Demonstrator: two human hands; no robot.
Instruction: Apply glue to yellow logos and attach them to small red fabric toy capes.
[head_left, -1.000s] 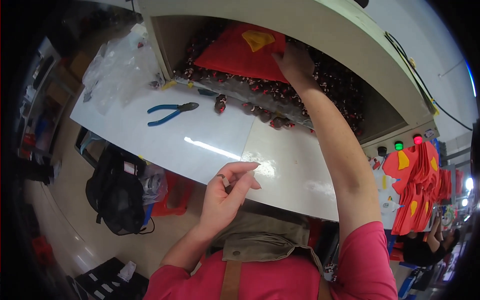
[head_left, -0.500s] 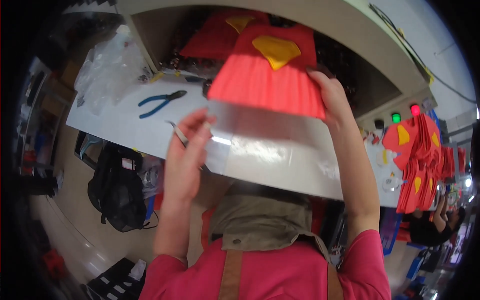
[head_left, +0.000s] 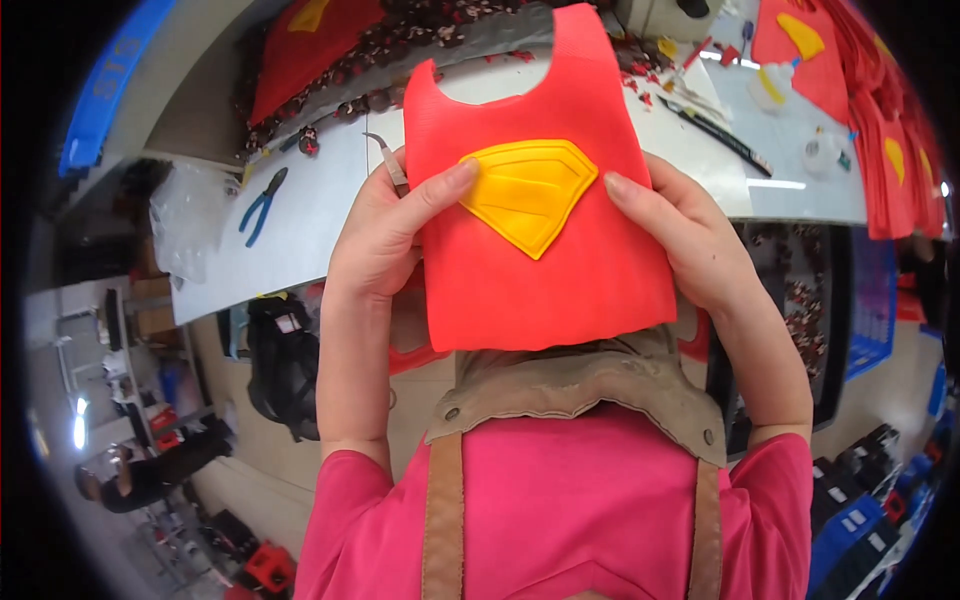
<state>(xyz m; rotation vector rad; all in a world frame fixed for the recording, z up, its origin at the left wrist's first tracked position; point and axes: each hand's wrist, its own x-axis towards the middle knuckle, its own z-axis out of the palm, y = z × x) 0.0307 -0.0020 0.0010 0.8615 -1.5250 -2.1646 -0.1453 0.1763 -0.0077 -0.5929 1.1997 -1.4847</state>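
Observation:
In front of me hangs a red vest-shaped piece [head_left: 550,300] with a scooped neckline and a yellow shield-shaped patch [head_left: 535,195] on its chest. My left hand [head_left: 375,235] grips its left edge, the thumb pressing on the patch's left corner. Curved-tip tweezers [head_left: 384,155] also stick up from my left hand, their lower part hidden. The opposite edge is pinched by my right hand [head_left: 700,230], its thumb lying on the front just beside the patch. The fingers of both hands are partly hidden behind the piece.
Blue-handled pliers [head_left: 263,207] and a clear plastic bag [head_left: 190,220] lie on the white table [head_left: 300,245] at left. Another red piece [head_left: 300,60] sits among dark scraps at the back. A black pen-like tool [head_left: 720,135], bottles [head_left: 825,152] and stacked red pieces [head_left: 880,90] are at right.
The red piece has come from the far cubby toward my chest and now faces me upright. My left hand, earlier holding just the tweezers, has taken hold of its left edge. My view has turned.

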